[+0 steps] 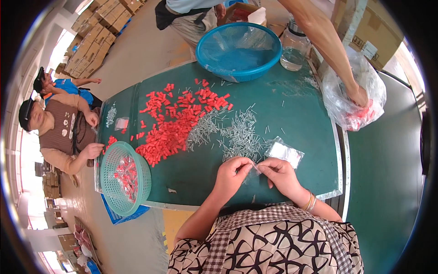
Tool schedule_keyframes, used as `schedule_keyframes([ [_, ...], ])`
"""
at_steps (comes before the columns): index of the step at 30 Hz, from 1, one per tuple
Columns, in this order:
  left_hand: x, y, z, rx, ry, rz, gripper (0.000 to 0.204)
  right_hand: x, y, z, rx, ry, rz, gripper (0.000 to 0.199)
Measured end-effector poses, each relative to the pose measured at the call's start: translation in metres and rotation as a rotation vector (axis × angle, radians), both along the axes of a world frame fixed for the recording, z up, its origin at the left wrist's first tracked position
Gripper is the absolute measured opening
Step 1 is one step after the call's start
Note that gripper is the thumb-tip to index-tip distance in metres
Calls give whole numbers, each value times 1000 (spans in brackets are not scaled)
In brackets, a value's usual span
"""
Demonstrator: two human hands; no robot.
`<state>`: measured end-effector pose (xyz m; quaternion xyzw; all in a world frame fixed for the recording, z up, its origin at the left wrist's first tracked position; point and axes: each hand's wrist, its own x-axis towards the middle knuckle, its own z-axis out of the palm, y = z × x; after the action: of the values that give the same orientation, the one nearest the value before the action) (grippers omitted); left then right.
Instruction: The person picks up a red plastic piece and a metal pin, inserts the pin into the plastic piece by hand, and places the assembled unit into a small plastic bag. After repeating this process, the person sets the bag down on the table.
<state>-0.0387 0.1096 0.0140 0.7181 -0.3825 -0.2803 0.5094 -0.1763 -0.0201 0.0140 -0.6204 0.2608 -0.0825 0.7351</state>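
Near the table's front edge, my left hand (233, 177) and my right hand (282, 177) meet, fingertips pinched on a small clear plastic bag (255, 169). Fingers cover most of it, so its contents cannot be made out. Just beyond my hands lies a loose pile of silvery screws (239, 134). To its left spreads a large heap of short red plastic plugs (166, 134). Beside my right hand, a stack of flat clear bags (285, 153) rests on the green tabletop (292, 118).
A light green basket (148, 176) of filled bags stands at the left corner, a blue basket (239, 73) at the far edge beside a clear jar (294, 50). Another person's hand (360, 97) reaches into a plastic sack (335, 91) at right. Two people are at left.
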Motion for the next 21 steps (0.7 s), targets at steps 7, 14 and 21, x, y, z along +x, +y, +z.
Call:
schedule_keyframes([
  [7,0,-4,4,22,-71,-32,8,-3,-4,2,-35,17,13,13],
  [14,-2,-4,8,49,-80,-45,10,-2,-3,3,-96,57,23,11],
  [21,-8,-7,7,-161,-571,105,10,2,3,4,-447,-54,-145,7],
])
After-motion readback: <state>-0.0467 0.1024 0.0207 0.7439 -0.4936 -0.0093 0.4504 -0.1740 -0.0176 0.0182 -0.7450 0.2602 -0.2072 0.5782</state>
